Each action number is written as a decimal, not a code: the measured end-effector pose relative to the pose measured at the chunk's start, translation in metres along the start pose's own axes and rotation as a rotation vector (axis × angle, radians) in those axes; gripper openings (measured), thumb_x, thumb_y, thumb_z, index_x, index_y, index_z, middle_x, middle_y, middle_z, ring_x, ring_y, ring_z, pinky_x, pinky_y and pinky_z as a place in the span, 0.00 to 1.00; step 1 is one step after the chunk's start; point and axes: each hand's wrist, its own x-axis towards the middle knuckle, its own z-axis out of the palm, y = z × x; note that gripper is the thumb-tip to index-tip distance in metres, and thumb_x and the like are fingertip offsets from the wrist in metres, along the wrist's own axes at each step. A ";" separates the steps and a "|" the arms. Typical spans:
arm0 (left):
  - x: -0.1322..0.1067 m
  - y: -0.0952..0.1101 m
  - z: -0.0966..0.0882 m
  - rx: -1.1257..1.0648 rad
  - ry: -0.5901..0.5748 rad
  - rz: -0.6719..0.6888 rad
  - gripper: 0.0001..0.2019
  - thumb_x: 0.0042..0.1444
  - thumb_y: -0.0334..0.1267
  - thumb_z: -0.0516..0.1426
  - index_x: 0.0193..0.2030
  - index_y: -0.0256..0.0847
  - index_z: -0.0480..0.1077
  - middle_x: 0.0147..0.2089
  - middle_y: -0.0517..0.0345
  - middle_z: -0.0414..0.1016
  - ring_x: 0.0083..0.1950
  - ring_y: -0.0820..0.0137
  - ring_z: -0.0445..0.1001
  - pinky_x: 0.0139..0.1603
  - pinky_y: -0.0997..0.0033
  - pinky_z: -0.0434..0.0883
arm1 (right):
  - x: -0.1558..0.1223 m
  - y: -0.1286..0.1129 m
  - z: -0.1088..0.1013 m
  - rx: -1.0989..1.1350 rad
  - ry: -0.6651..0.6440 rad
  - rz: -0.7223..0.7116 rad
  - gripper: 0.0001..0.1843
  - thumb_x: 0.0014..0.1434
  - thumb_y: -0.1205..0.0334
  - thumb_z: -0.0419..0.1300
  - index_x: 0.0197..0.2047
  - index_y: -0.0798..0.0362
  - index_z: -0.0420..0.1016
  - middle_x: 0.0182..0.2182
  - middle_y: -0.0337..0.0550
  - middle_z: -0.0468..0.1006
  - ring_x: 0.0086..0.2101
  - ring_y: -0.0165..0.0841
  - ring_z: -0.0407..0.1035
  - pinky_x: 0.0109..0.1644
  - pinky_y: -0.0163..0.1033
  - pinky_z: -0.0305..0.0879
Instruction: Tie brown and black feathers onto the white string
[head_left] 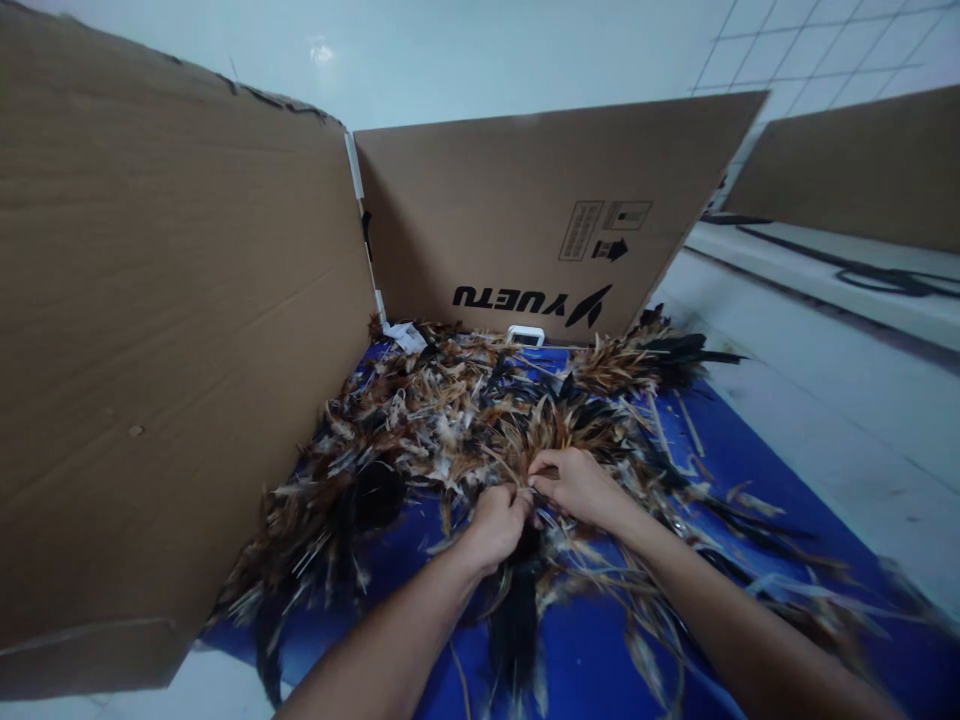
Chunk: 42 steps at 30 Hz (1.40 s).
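I have the left hand [496, 525] and right hand [576, 485] pinched on a brown feather bunch [551, 428] — loose feathers [420, 410] around, blue sheet [585, 655] beneath

The scene is viewed by one head-worn camera, from above and behind the left hand [496, 527] and right hand [576, 487]. It is aimed forward and down over the blue surface [409, 540]. The left cardboard panel [172, 350] is caught near; the back panel [465, 210] is faced farther off.
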 end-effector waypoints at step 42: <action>0.007 -0.006 0.006 -0.210 0.056 -0.151 0.13 0.51 0.30 0.45 0.18 0.38 0.61 0.15 0.65 0.55 0.17 0.77 0.52 0.22 0.74 0.50 | 0.155 -0.090 0.021 -0.303 0.074 -0.481 0.17 0.55 0.73 0.49 0.41 0.51 0.76 0.40 0.42 0.79 0.43 0.33 0.70 0.47 0.32 0.61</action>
